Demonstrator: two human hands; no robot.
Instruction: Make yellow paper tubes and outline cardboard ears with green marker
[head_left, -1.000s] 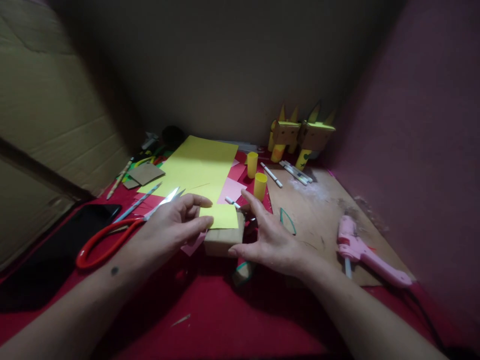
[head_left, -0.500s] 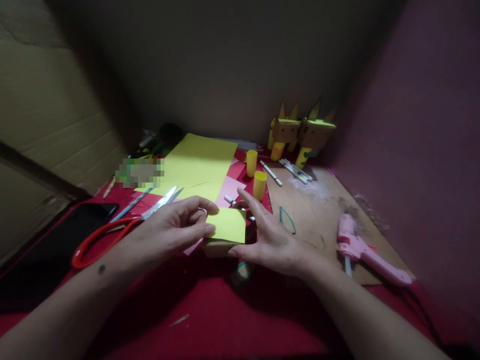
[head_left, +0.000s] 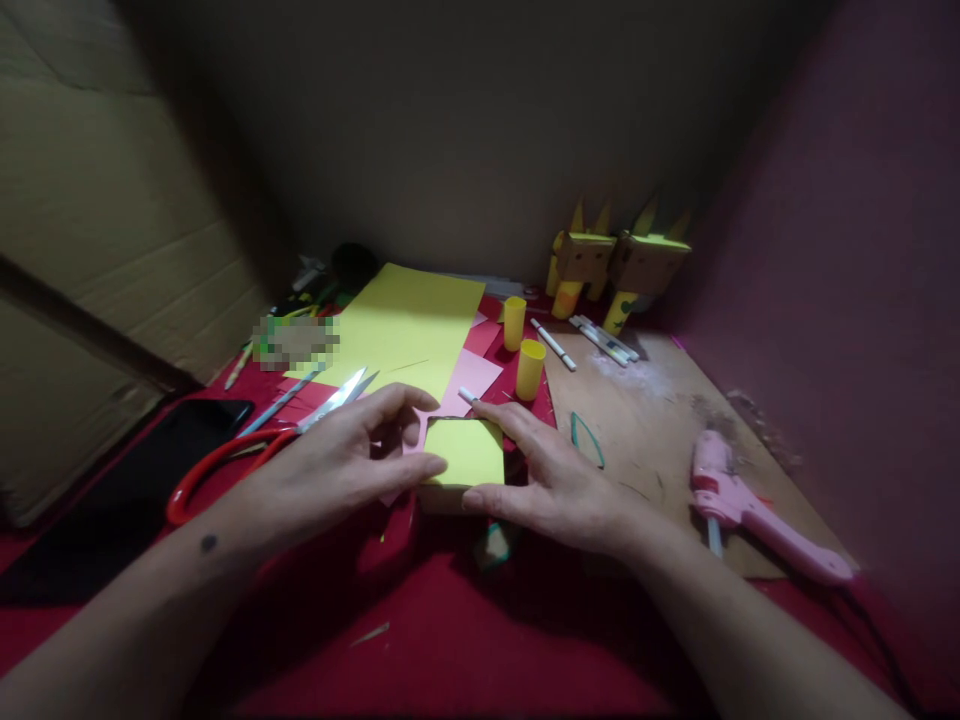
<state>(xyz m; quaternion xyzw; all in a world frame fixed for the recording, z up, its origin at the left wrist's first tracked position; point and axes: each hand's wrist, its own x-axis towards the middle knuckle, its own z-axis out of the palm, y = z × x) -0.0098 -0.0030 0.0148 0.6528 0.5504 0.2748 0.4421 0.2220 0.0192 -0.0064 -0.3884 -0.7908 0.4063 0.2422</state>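
A small cardboard box (head_left: 442, 499) sits between my hands, with a cut piece of yellow paper (head_left: 471, 450) lying over its top. My left hand (head_left: 375, 445) is closed at the left side, its thumb pressing on the yellow paper and its fingers curled at the far left corner. Around the right side of the box, my right hand (head_left: 547, 475) grips with the thumb on the front edge and fingers at the back corner. Below the box, a small green-and-tan piece (head_left: 495, 545) shows in shadow; its kind is unclear.
Scissors (head_left: 277, 435) with red handles and a dark phone-like slab (head_left: 127, 500) lie left. Behind are a yellow sheet (head_left: 405, 320), pink paper (head_left: 476, 375) and two yellow tubes (head_left: 530, 370). At right are a pink glue gun (head_left: 757, 510), markers (head_left: 604, 340) and cardboard figures (head_left: 649, 265).
The yellow paper has come down flush onto the box top. My right hand has closed in from a spread pose to grip the box. The whole view has shifted slightly.
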